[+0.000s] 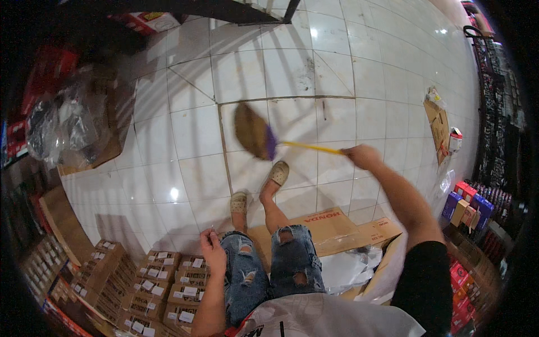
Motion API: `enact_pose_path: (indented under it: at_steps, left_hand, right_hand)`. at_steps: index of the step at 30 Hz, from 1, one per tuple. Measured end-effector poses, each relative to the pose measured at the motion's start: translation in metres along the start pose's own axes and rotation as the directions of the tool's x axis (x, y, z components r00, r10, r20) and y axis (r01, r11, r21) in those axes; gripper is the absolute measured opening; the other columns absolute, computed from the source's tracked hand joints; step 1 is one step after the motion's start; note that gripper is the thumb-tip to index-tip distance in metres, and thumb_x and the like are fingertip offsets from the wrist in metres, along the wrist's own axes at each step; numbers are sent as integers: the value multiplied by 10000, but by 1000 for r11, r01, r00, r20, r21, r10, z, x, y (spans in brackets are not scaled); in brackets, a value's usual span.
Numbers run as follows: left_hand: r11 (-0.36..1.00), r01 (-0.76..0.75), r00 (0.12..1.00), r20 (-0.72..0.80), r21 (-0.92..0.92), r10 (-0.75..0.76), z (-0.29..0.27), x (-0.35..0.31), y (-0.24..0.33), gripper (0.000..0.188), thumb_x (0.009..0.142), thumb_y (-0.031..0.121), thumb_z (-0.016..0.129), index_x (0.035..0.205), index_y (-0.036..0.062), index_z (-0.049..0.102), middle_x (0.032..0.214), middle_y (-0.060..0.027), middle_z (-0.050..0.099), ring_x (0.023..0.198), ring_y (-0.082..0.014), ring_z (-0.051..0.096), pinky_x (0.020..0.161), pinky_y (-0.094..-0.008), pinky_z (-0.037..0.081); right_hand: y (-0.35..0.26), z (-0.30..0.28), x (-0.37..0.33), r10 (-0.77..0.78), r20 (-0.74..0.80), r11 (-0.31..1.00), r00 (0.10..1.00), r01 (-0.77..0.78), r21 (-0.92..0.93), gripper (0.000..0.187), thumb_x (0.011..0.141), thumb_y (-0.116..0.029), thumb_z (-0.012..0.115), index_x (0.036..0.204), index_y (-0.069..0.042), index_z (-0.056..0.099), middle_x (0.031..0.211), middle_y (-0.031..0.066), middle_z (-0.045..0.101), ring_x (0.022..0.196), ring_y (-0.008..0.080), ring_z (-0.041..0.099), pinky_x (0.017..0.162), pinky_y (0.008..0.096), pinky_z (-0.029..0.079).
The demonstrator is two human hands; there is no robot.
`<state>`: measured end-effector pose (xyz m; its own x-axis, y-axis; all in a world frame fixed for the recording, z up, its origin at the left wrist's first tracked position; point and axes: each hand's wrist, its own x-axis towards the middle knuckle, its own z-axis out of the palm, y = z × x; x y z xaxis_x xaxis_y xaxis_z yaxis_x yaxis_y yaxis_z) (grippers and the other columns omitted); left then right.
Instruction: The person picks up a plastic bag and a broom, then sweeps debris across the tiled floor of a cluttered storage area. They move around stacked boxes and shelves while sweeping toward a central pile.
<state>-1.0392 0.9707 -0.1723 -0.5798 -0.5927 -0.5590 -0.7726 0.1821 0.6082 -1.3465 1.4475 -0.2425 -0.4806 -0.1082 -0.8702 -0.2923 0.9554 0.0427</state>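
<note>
My right hand (364, 156) is closed round the yellow handle of a broom (251, 132), with my arm stretched out to the right. Brown bristles fan out to the left from a purple binding, over the white floor tiles in front of my feet; the head is slightly blurred. Low beside my left thigh, my left hand (213, 249) has its fingers curled together. A tiny pale tip shows at the fingertips, too small to name. Several stacked brown cartons (160, 275) stand nearest to that hand.
Behind my legs lies an open cardboard box (331, 224) with clear plastic in it. A plastic-covered carton (106, 151) stands at left. Against the right side are flattened cardboard (437, 126), a small white-and-red box (455, 139) and coloured boxes (467, 205). A dark metal frame (264, 17) crosses the far edge.
</note>
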Motion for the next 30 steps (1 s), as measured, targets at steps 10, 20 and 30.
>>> enact_pose_path:
  at_steps: [10,20,30]
  left_hand:
    - [991,-131,989,74,18,129,56,55,99,154,1024,137,524,1081,5,580,904,-67,637,838,-149,596,776,-296,493]
    - [975,-206,953,244,85,180,121,159,203,146,1008,131,542,1065,6,589,890,-100,642,795,-202,595,768,-335,496]
    - [986,-116,988,116,123,102,118,214,252,119,1003,96,522,1066,14,581,930,-90,642,839,-185,609,776,-321,498]
  right_hand:
    - [276,-33,-49,468,-404,815,786,-560,-146,314,1012,-299,459,1073,-178,743,934,145,715,842,356,704,716,494,565]
    - [128,-35,-179,592,-215,748,777,-430,505,464,1017,-379,500,1394,-110,513,758,239,663,696,439,649,633,559,509]
    - [-129,-179,31,-7,-127,698,992,96,709,430,1005,-303,439,1422,-228,513,911,233,687,853,417,675,746,549,525]
